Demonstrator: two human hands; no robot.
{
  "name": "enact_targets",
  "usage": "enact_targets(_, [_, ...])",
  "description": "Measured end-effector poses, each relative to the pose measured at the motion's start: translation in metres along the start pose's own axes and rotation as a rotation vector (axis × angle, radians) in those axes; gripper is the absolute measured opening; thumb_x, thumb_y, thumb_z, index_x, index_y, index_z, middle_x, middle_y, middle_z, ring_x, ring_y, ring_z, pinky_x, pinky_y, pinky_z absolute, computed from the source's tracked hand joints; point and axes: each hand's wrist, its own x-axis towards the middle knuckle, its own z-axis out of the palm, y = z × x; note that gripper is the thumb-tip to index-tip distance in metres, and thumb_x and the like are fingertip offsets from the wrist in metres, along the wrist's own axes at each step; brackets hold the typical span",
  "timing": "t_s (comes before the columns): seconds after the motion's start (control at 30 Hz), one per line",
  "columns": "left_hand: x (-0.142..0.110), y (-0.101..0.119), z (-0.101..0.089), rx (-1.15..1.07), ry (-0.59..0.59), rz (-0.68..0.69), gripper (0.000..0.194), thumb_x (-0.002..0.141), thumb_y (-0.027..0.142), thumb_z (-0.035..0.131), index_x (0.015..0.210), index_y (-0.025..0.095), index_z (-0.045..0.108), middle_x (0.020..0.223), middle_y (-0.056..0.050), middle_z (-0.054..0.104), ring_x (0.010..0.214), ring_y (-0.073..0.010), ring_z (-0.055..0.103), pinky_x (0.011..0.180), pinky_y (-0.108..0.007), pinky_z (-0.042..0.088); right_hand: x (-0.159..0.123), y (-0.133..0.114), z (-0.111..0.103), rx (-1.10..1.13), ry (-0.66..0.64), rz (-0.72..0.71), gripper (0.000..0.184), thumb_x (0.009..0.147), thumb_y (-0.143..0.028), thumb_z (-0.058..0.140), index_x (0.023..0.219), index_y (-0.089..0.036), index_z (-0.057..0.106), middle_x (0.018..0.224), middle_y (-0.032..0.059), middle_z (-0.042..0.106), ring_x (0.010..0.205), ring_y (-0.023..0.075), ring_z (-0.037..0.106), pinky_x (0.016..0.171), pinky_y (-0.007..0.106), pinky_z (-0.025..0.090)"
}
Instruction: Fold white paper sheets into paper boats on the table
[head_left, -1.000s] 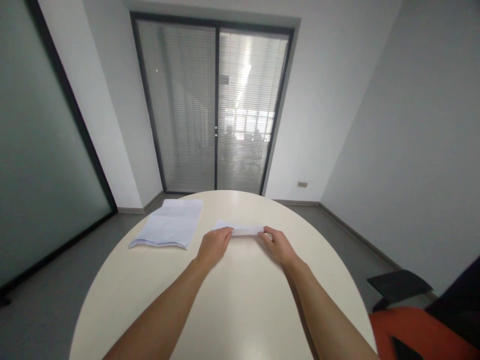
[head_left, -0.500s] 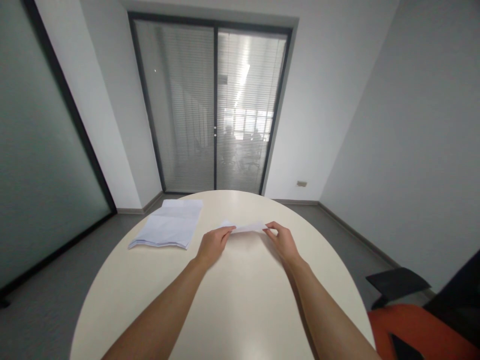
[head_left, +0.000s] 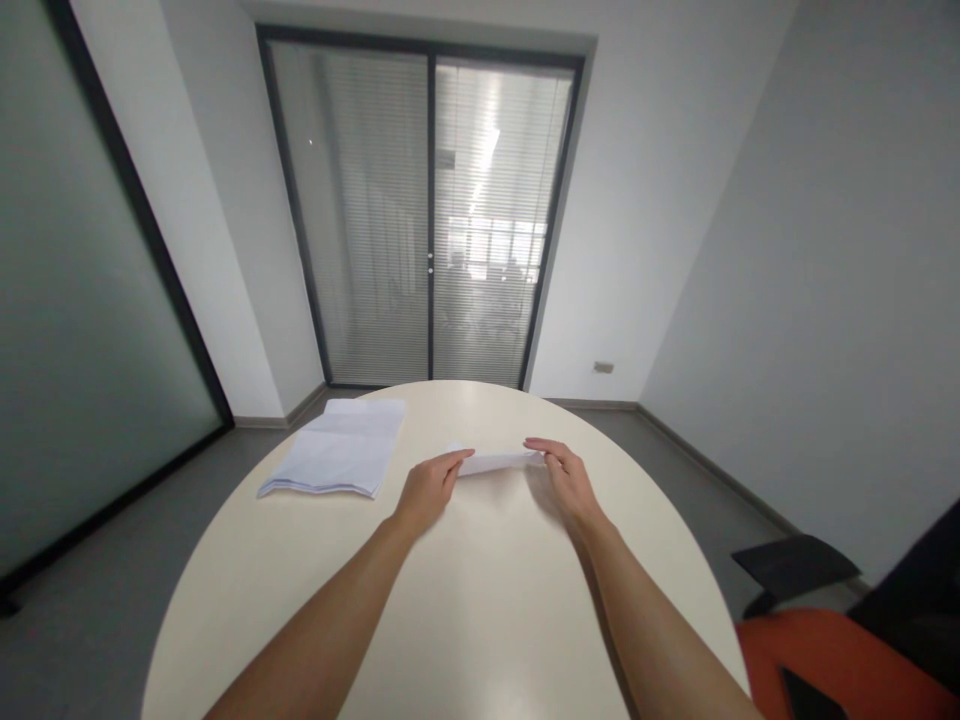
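A narrow white piece of paper (head_left: 496, 462), seemingly folded, stretches between my two hands just over the table. My left hand (head_left: 431, 488) pinches its left end, thumb and fingers closed. At the other end my right hand (head_left: 566, 477) grips the paper near the thumb, its index finger reaching out along the top edge. The fingers hide both ends of the paper. To the left of my left hand lies a stack of white paper sheets (head_left: 341, 445), creased across the middle.
The round cream table (head_left: 457, 620) carries the paper stack at its far left. An orange chair (head_left: 840, 660) with a black armrest (head_left: 799, 570) stands at the right edge. Beyond the table is a glass partition with blinds (head_left: 427, 220).
The right index finger has straightened out along the paper's top edge. The paper has tilted slightly, showing a narrower strip. The left hand is nearly unmoved.
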Motion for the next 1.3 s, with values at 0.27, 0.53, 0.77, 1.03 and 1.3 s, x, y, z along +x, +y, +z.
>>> enact_targets(0.27, [0.0, 0.003, -0.001, -0.016, -0.029, -0.007, 0.035, 0.095, 0.018, 0.046, 0.121, 0.027, 0.069, 0.126, 0.002, 0.069, 0.117, -0.0166, 0.065, 0.106, -0.035, 0.049, -0.002, -0.034, 0.005, -0.02, -0.266, 0.033, 0.032, 0.09, -0.048, 0.058, 0.1, -0.024, 0.077, 0.115, 0.0095, 0.073, 0.11, 0.0282, 0.064, 0.1, 0.045, 0.047])
enact_targets(0.53, [0.0, 0.008, 0.002, -0.024, -0.055, 0.014, 0.034, 0.097, 0.021, 0.044, 0.121, 0.026, 0.068, 0.122, 0.0, 0.071, 0.113, -0.0173, 0.067, 0.102, -0.033, 0.05, -0.007, -0.025, 0.015, -0.206, -0.351, -0.134, 0.036, 0.087, -0.037, 0.065, 0.12, -0.025, 0.069, 0.12, 0.0096, 0.07, 0.111, 0.0271, 0.063, 0.104, 0.047, 0.042])
enact_targets(0.77, [0.0, 0.019, -0.001, 0.006, -0.081, 0.007, 0.032, 0.098, 0.024, 0.044, 0.119, 0.026, 0.067, 0.121, 0.0, 0.072, 0.112, -0.017, 0.066, 0.102, -0.032, 0.049, -0.001, -0.022, 0.014, -0.289, -0.33, -0.14, 0.023, 0.095, -0.038, 0.054, 0.104, -0.028, 0.072, 0.11, 0.0056, 0.075, 0.105, 0.0246, 0.066, 0.113, 0.057, 0.025])
enact_targets(1.03, [-0.001, 0.023, 0.002, 0.103, -0.077, 0.046, 0.022, 0.097, 0.035, 0.053, 0.108, 0.027, 0.07, 0.107, 0.0, 0.075, 0.098, -0.0172, 0.07, 0.091, -0.028, 0.052, 0.0, -0.029, 0.015, -0.317, -0.329, -0.255, 0.021, 0.096, -0.039, 0.055, 0.102, -0.031, 0.073, 0.1, 0.0037, 0.076, 0.1, 0.0223, 0.067, 0.113, 0.053, 0.027])
enact_targets(1.3, [0.0, 0.013, 0.001, 0.144, 0.02, 0.044, 0.024, 0.101, 0.034, 0.047, 0.108, 0.027, 0.069, 0.116, 0.001, 0.072, 0.107, -0.0155, 0.066, 0.096, -0.028, 0.049, 0.0, -0.021, 0.006, -0.325, -0.272, -0.213, 0.029, 0.098, -0.045, 0.05, 0.098, -0.03, 0.075, 0.103, 0.0057, 0.076, 0.099, 0.0246, 0.068, 0.109, 0.052, 0.032])
